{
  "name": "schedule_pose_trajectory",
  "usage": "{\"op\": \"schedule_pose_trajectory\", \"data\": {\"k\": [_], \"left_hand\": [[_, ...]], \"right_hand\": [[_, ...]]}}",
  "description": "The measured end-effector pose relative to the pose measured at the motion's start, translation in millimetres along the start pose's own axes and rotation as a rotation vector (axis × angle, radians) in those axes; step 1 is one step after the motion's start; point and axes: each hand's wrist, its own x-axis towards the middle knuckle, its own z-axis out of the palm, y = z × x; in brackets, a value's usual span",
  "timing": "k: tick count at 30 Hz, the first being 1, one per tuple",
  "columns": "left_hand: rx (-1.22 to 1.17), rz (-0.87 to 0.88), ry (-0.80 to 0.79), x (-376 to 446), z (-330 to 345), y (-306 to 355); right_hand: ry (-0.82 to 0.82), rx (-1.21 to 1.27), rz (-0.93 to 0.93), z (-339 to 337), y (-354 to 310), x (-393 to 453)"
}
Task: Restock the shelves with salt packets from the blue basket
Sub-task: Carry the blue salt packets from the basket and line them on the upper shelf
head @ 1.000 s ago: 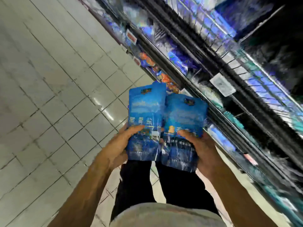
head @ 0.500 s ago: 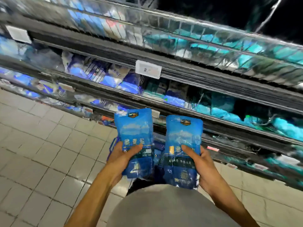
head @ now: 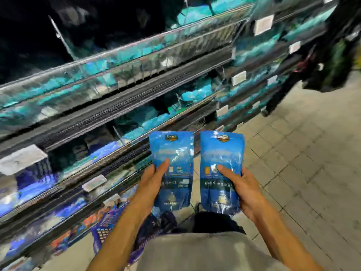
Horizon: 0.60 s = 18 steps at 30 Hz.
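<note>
The left hand (head: 151, 181) grips one blue salt packet (head: 172, 169) along its lower left edge, thumb pressed flat on the front and fingers wrapped behind. The right hand (head: 244, 187) grips a second salt packet (head: 220, 171) the same way from its right edge, thumb across the printed face. Both packets stand upright and side by side with a narrow gap between them — held out in front of the body, just off the shelves (head: 117, 106) that rise to the left of the left hand. Teal and blue packets fill those blurred shelves, with white price tags (head: 21, 159) on the rails. Below the left forearm a blue basket (head: 103, 233) sits on the tiled floor (head: 302, 153) — its contents are too blurred to tell
</note>
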Motion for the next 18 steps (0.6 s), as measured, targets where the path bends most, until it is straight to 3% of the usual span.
{"op": "schedule_pose_trajectory", "data": {"k": [8, 18], "left_hand": [[0.211, 0.037, -0.289, 29, 118, 16], [0.201, 0.057, -0.385, 58, 312, 24]], "right_hand": [[0.192, 0.159, -0.101, -99, -26, -12], [0.282, 0.201, -0.175, -262, -87, 22]]}}
